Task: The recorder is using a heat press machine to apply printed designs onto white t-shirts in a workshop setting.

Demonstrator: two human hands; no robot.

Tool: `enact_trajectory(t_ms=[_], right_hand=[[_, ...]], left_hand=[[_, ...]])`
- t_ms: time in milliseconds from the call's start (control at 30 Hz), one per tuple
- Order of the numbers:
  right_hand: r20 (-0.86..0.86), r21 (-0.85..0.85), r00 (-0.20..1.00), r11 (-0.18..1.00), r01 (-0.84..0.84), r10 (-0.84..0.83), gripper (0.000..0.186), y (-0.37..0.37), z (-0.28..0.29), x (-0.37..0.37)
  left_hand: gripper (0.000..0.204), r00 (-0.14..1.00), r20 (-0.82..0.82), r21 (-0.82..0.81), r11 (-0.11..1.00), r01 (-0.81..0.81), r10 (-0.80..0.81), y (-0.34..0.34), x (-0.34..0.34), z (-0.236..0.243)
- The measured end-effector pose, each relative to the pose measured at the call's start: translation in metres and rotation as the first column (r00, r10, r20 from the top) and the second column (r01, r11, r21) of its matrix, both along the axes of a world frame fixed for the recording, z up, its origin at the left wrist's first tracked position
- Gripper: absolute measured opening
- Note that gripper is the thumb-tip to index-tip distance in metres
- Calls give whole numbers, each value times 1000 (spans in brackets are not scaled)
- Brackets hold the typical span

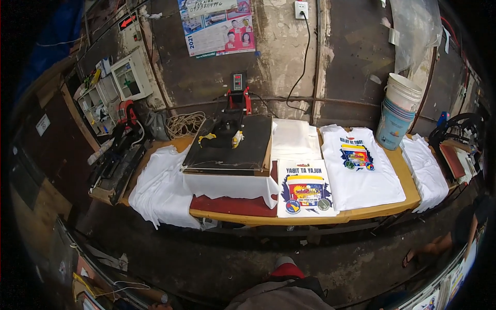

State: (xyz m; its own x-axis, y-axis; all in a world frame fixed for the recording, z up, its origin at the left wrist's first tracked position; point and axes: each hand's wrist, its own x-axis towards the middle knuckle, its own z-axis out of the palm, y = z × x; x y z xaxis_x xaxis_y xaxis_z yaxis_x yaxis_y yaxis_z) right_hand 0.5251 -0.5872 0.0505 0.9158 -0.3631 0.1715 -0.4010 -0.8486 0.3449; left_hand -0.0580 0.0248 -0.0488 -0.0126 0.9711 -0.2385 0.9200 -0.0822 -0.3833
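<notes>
I can't make out either of the 2 hands, so can't tell finger state. Heat press [250, 147] looks down on white cloth [230, 187], ctr-L of table [258, 220]; prob. mid-press. Next: open it.

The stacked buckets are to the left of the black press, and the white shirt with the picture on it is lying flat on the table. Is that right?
Not quite: the head view shows the stacked buckets to the right of the black press. The white shirt with the picture does lie flat on the table.
</notes>
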Motion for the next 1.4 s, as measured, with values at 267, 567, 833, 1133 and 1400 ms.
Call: enact_trajectory(t_ms=[267, 567, 833, 1133, 1400], right_hand=[[200, -95, 970, 988, -125, 142, 56, -5, -10, 0], [409, -228, 855, 943, -244, 320, 55, -16, -18, -3], [554, -361, 684, 878, -315, 474, 54, -29, -28, -7], [479, -237, 816, 943, -235, 324, 68, -37, -38, -9], [188, -9, 981, 999, 53, -50, 93, -45, -39, -14]], left_hand=[[41, 998, -7, -18, 998, 59, -60, -1, 9, 15], [39, 993, 3, -33, 993, 115, -115, -15, 17, 28], [38, 999, 52, -60, 998, -11, 14, -28, 38, 43], [36, 982, 144, 124, 982, -141, 123, -12, 10, 1], [36, 996, 90, 323, 945, -45, 17, -18, 30, -5]])
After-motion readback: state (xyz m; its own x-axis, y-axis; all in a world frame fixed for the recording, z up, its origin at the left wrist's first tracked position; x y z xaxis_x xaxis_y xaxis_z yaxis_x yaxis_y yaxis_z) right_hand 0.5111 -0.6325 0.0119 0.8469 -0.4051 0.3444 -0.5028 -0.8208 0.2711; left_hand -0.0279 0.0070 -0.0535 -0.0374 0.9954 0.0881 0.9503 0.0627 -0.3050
